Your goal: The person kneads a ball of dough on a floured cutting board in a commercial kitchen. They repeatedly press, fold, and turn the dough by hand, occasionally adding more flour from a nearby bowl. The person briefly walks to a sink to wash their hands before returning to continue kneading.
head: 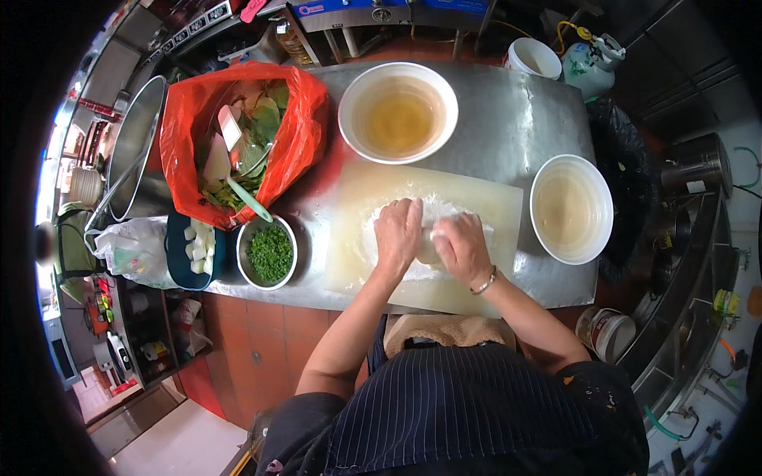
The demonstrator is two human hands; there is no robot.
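Note:
A pale lump of dough (427, 251) lies between my hands on a floured cutting board (351, 190). With its fingers together, my left hand (399, 233) presses on the dough's left side. My right hand (463, 247), with a bracelet at the wrist, is curled over the right side and grips it. Both hands cover most of the dough, so its full shape is hidden. White flour (440, 207) is spread around and beneath it.
Beyond the board stands a white bowl of amber liquid (399, 119); another bowl of pale liquid (562, 208) is to the right. At left are a red plastic bag of leaves (306, 113), a bowl of chopped greens (269, 254) and a dark container with white chunks (178, 276).

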